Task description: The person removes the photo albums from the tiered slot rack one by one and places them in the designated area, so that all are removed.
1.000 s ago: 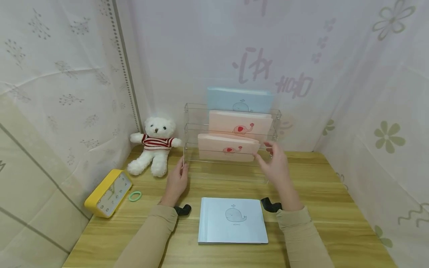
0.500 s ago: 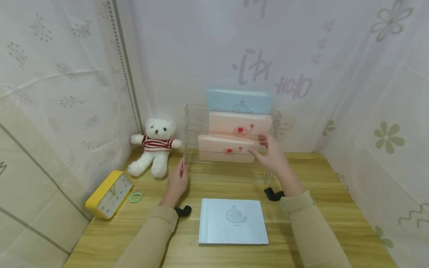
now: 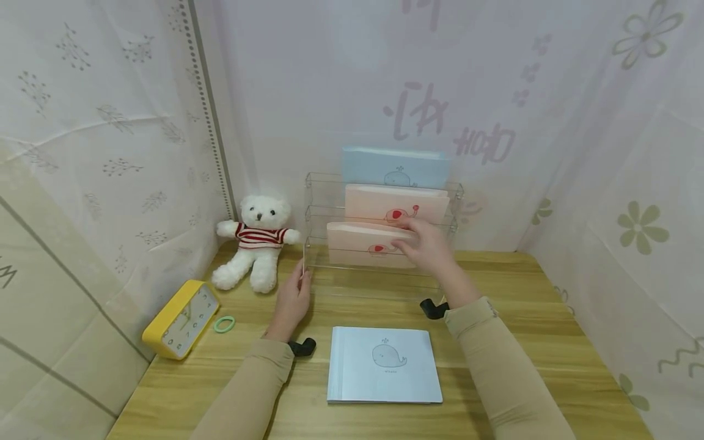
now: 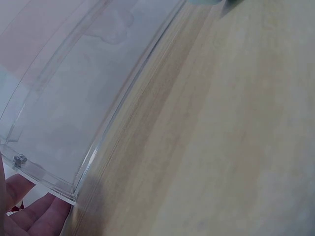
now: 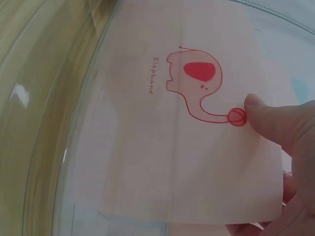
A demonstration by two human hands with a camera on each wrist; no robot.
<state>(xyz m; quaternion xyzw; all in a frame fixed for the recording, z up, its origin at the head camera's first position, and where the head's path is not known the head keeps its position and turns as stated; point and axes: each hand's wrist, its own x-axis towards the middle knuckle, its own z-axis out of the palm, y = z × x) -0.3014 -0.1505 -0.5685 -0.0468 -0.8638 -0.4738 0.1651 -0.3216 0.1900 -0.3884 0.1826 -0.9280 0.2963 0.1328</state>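
Note:
A clear acrylic rack (image 4: 78, 128) stands at the back of the table, holding booklets in tiers. My left hand (image 3: 291, 302) grips the rack's left side panel near its base, fingers curled round the edge. In the lowest tier sits a pink elephant booklet (image 3: 352, 241). My right hand (image 3: 431, 247) pinches it by the upper right part, thumb (image 5: 263, 118) on the cover beside the drawn ball and fingers behind. Behind it, one tier up, is another pink elephant booklet (image 3: 365, 201), partly covered. A light-blue whale booklet (image 3: 365, 164) fills the top tier.
A pale blue whale booklet (image 3: 385, 385) lies flat at the front of the table (image 3: 550, 342). To the left are a white teddy bear (image 3: 263, 263) in a striped top, a yellow clock (image 3: 178, 318) and a green ring (image 3: 223, 324). Curtains close off the back and sides.
My right hand has moved left from the front pink booklet's right edge to farther along its cover and top. My left hand stays on the rack.

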